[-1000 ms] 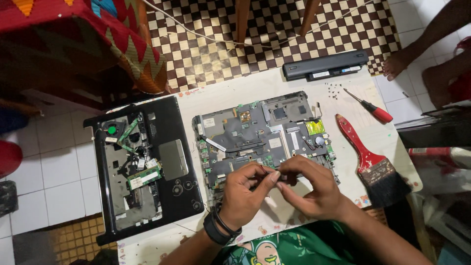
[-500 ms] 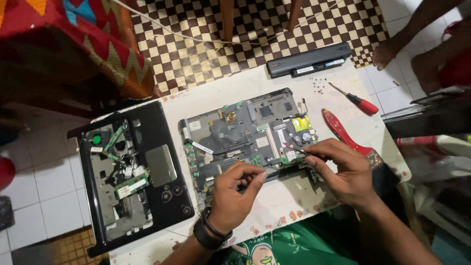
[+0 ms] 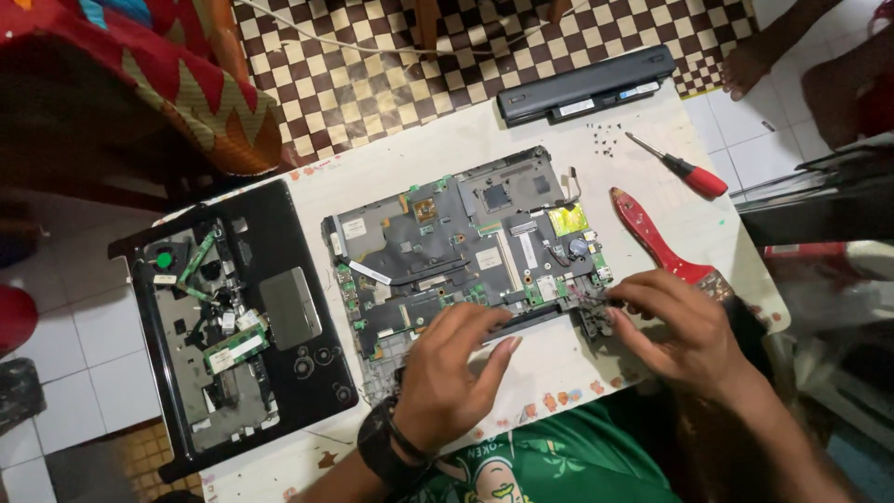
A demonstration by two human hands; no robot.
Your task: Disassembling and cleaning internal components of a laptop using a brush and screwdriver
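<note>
A laptop motherboard (image 3: 466,247) lies at the centre of the frame on a white work surface (image 3: 447,154), component side up. The left hand (image 3: 452,373), with a dark watch on its wrist, rests at the lower centre; its fingers press on a narrow dark strip (image 3: 531,319) along the board's lower edge, without closing around it. The right hand (image 3: 684,331), at the lower right, pinches the board's lower right corner with its fingertips. The two hands are apart, one at each end of the strip. A black laptop base shell (image 3: 237,326), with a small fan and loose boards inside, lies at the left of the frame, just beside the motherboard. A black battery pack (image 3: 587,86) lies at the upper right. A red-handled screwdriver (image 3: 684,170) and a red-handled paintbrush (image 3: 652,233) lie to the right, near a scatter of small screws (image 3: 605,135).
</note>
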